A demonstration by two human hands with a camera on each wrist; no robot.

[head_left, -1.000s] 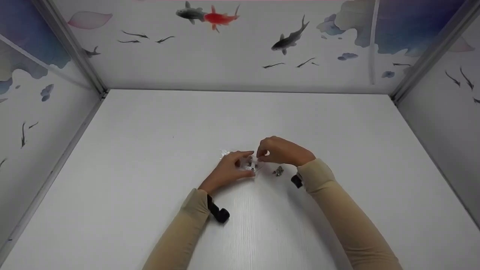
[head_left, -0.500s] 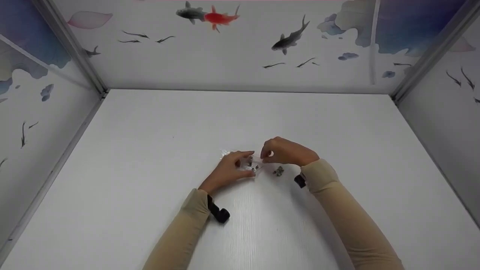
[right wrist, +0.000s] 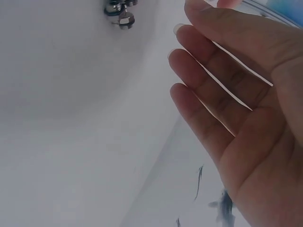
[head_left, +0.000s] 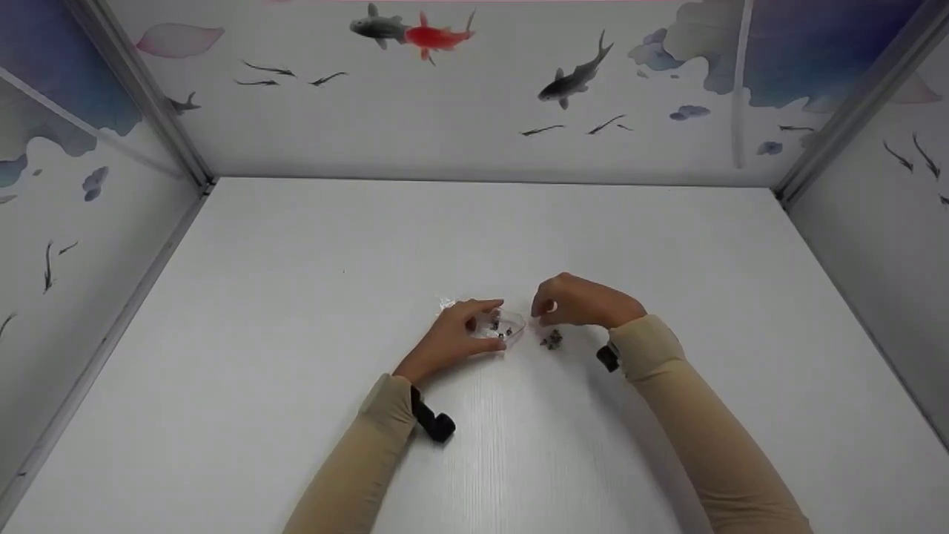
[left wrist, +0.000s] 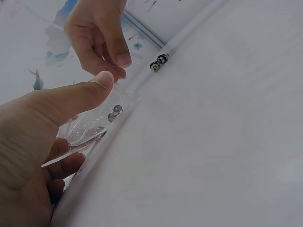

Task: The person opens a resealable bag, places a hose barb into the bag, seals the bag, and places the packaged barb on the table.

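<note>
My left hand holds a clear plastic bag between thumb and curled fingers, its mouth spread toward the right. Inside the bag lie several small silver-and-dark metal pieces. Just right of the bag's mouth, my right hand hangs with fingers loosely bent, thumb and index tips near each other and nothing visible between them. Below its fingertips, a small cluster of loose metal pieces sits on the table. The right wrist view shows part of that cluster, with nut-like hexagonal ends.
The white tabletop stretches around both hands. Panels printed with fish close off the back and both sides. A black wrist camera sits on the left sleeve, another black camera on the right.
My right hand has shifted right, away from the bag's mouth and over toward the loose metal pieces. The bag's mouth looks wider and rounder. My left hand stays in place.
</note>
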